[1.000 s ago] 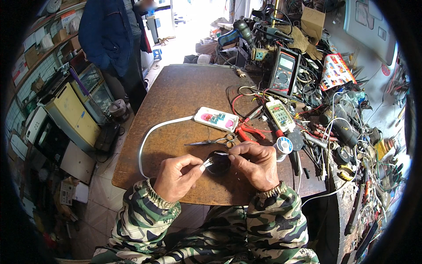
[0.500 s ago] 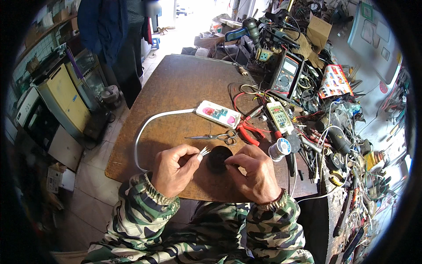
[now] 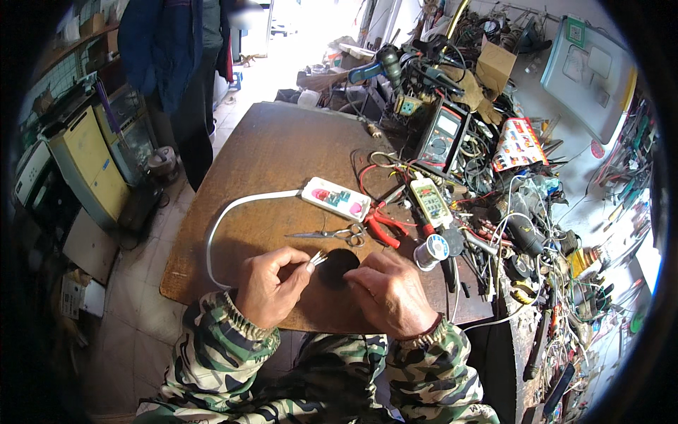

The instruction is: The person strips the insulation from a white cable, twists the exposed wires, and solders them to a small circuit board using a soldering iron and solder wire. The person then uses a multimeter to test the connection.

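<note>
Bench [image 3: 282,152]: brown wood top, bare on the far-left side of the hands, cluttered w/ tools and wire to the right of the right hand.

White cable [image 3: 220,225]: runs from the power strip [image 3: 336,198], just beyond the hands, loops out left of the left hand and comes back toward that hand. Cut end sits at the left hand's fingertips.

Left hand [image 3: 272,284]: thumb and forefinger pressed together, pinching the cable end; short bare wire ends [image 3: 318,258] stick out past the fingertips. They look stripped and fanned, pale, several strands. Long axis of that stub runs left-to-right across the view, tips pointing right and slightly away, toward the black disc.

Right hand [image 3: 388,293]: fingers curled, resting on the bench, fingertips at the near-right edge of the black disc [image 3: 338,267]. Can't tell if it grips the disc or only steadies it.

Progress, judging by layout: sheath looks already off and conductors exposed, so cutting/stripping seems done. Wire ends not yet touching the disc, a small gap shows; joining or fitting appears left.

Scissors [image 3: 332,233]: lying flat just beyond the hands, blades pointing left, untouched. Red pliers [image 3: 385,222] beyond the right hand, also idle. Solder spool [image 3: 432,251] just right of the right hand's knuckles.
</note>
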